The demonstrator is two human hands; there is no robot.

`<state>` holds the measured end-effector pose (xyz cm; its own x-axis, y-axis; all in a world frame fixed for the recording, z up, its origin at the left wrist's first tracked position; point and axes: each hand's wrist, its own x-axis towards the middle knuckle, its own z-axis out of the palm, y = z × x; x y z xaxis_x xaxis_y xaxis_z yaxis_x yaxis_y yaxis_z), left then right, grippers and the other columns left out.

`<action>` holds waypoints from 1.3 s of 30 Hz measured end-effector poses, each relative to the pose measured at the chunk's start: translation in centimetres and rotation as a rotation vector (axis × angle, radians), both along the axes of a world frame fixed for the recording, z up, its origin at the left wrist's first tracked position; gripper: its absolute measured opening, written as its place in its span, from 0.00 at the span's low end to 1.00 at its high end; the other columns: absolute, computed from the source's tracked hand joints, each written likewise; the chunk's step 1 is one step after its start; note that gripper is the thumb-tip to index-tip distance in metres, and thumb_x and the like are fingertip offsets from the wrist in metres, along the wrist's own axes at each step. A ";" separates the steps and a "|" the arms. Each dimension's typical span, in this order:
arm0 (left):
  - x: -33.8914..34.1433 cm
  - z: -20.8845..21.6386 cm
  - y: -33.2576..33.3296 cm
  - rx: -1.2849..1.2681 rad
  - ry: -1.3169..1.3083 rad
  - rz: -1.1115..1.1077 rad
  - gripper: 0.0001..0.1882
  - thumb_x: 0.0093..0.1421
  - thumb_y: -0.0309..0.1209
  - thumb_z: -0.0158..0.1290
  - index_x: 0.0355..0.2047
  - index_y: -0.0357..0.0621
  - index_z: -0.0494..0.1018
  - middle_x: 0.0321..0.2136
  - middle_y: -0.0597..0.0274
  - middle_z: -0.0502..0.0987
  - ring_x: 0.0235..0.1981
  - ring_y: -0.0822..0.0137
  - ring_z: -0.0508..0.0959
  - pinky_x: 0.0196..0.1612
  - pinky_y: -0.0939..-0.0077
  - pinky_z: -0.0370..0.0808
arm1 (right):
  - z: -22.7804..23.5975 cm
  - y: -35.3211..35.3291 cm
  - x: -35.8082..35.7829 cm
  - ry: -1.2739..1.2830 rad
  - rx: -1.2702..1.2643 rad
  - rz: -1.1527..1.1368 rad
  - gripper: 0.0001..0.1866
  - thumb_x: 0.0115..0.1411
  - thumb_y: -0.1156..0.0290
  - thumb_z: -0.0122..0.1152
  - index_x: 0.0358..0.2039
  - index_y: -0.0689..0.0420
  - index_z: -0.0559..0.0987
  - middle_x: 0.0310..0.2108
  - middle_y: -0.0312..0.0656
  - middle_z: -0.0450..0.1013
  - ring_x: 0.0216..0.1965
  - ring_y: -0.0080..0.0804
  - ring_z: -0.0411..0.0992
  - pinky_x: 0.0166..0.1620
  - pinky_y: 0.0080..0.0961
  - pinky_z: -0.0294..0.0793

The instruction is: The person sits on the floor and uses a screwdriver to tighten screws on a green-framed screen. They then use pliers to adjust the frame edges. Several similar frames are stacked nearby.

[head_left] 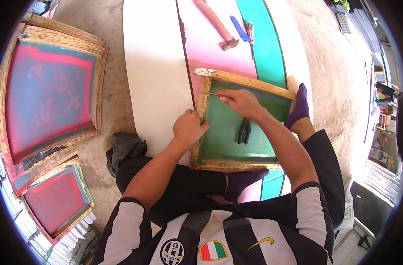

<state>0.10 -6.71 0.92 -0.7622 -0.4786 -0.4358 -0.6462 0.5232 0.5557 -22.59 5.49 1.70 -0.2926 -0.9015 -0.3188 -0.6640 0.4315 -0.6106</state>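
Note:
In front of me lies a wooden screen-printing frame (250, 82) with green mesh (228, 143) stretched across it. My left hand (188, 128) is closed at the frame's left bar, with its thumb toward the wood. My right hand (242, 104) reaches over the mesh, its fingers closed round a thin screwdriver (212, 93) with a reddish handle. The screwdriver's shaft points left, its tip at the upper part of the left bar; whether it digs in is too small to tell. Black-handled pliers (244, 132) rest on the mesh below my right forearm.
Beyond the frame, a hammer (217, 24), a blue-handled tool (240, 28) and another screwdriver (251, 35) lie on the striped board (155, 57). My feet flank the frame. At left stand red-and-blue screens (51, 92) and a black plastic bag (125, 148).

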 end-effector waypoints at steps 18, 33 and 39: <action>0.4 0.0 0.1 -0.024 0.002 0.003 0.25 0.57 0.45 0.66 0.38 0.30 0.79 0.38 0.41 0.81 0.38 0.42 0.85 0.42 0.50 0.83 | 3.7 1.3 5.3 0.483 0.156 0.040 0.18 0.75 0.55 0.54 0.62 0.35 0.79 0.30 0.45 0.79 0.28 0.52 0.80 0.32 0.49 0.81; 0.4 -0.9 0.7 -0.045 0.082 0.057 0.23 0.53 0.42 0.66 0.36 0.31 0.79 0.35 0.42 0.80 0.36 0.42 0.84 0.40 0.49 0.82 | 2.8 1.4 4.5 0.403 0.184 0.087 0.21 0.76 0.55 0.53 0.64 0.45 0.78 0.33 0.51 0.82 0.35 0.56 0.82 0.39 0.51 0.81; 0.3 -1.0 0.5 -0.042 0.097 0.045 0.23 0.53 0.43 0.65 0.35 0.31 0.79 0.35 0.42 0.80 0.35 0.41 0.84 0.39 0.48 0.82 | -0.8 1.8 2.6 -0.131 0.072 -0.063 0.20 0.75 0.53 0.54 0.64 0.40 0.79 0.35 0.48 0.82 0.37 0.55 0.81 0.42 0.50 0.81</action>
